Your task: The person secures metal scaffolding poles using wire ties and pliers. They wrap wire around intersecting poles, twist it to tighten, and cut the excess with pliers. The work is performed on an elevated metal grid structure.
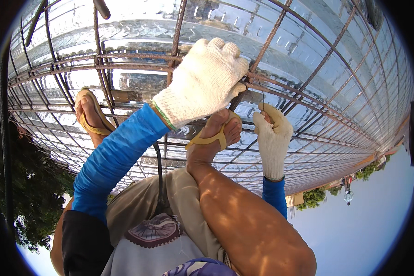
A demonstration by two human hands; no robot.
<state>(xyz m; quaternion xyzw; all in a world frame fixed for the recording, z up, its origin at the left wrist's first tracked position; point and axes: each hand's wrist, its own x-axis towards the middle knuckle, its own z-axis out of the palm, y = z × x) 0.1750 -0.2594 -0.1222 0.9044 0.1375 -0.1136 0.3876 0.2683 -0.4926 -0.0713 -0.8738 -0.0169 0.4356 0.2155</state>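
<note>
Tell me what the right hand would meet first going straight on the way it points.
Past the thin wire it pinches, the right hand would probably meet the rusty rebar just above; depth is unclear.

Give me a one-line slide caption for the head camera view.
Gloved left hand at a rebar grid, gloved right hand pinching thin wire, above ribbed metal sheeting.

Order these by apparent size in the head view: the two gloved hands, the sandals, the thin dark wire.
1. Left hand; nearness may enlarge it
2. Right hand
3. Left sandal and right sandal: too alike to rank, both partly covered
4. Thin dark wire
</note>
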